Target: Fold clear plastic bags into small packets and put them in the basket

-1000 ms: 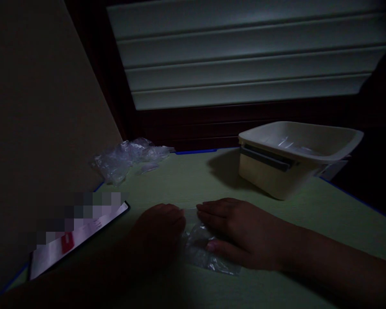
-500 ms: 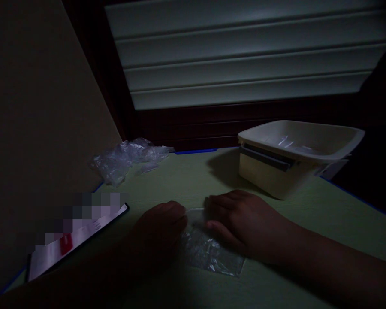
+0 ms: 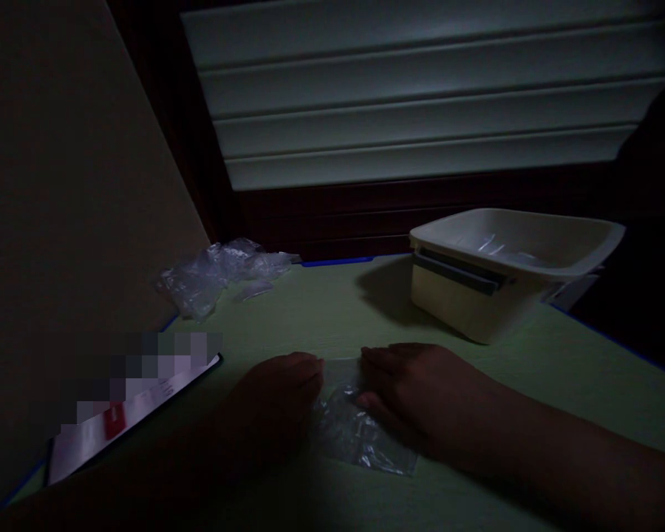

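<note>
A clear plastic bag (image 3: pixel 355 436) lies flat on the table between my two hands, creased and shiny in its lower part. My left hand (image 3: pixel 282 391) has its fingers curled together at the bag's left edge, gripping it near the upper corner. Over the bag's right side rests my right hand (image 3: pixel 415 391), palm down, its fingers stretched out and the thumb apart from them on the plastic. Both hands partly hide the bag, and the dim light obscures the left fingertips.
A cream plastic bin (image 3: pixel 454 303) with a grey handle stands at the back right, some clear plastic inside. Crumpled clear bags (image 3: pixel 205 277) are heaped at the back left by the wall. A phone or tablet (image 3: pixel 89 443) with a lit screen lies left on the green table (image 3: pixel 321 303).
My right hand has come down slightly toward me and lies flatter on the bag. The bag's upper edge shows less glare. My left hand has barely moved.
</note>
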Available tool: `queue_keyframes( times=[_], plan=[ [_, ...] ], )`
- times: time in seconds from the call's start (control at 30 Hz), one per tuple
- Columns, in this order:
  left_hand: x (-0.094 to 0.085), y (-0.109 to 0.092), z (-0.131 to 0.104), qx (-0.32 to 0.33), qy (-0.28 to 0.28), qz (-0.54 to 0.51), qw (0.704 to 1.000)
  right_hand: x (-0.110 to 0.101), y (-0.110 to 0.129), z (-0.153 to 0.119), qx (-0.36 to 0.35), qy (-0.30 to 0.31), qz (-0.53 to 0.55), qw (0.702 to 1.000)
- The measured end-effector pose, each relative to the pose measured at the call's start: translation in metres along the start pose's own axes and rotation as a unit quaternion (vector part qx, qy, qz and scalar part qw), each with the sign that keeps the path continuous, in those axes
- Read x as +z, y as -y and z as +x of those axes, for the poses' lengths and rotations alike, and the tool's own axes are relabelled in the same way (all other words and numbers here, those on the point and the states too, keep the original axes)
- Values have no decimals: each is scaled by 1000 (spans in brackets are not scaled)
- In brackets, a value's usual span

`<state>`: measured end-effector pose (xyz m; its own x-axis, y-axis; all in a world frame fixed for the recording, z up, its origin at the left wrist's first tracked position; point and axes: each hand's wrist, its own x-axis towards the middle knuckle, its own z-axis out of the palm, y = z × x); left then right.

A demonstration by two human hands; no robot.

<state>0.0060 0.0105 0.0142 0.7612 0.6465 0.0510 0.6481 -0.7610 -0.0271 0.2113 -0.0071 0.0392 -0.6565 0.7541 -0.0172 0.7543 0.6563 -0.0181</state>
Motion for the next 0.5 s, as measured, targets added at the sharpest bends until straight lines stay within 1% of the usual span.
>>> queue_keyframes(
  times=[0.1, 0.2, 0.3, 0.37, 0.5],
  plan=[
    [1, 1, 0, 0, 13, 13, 1000, -3, 5, -2, 47, 26, -32, 998],
    [0, 1, 0, -11, 20, 15, 1000, -3, 6, -2, 68, 41, -51, 996],
    [-2, 0, 0, -14, 28, 12, 999, -3, 5, -3, 80, 31, -67, 994],
    [-2, 0, 0, -10, 31, 15, 999, -4, 4, -4, 79, 37, -77, 993],
    [-1, -1, -1, -5, 9, 17, 1000, -6, 3, -6, 77, 55, -99, 991]
  ],
)
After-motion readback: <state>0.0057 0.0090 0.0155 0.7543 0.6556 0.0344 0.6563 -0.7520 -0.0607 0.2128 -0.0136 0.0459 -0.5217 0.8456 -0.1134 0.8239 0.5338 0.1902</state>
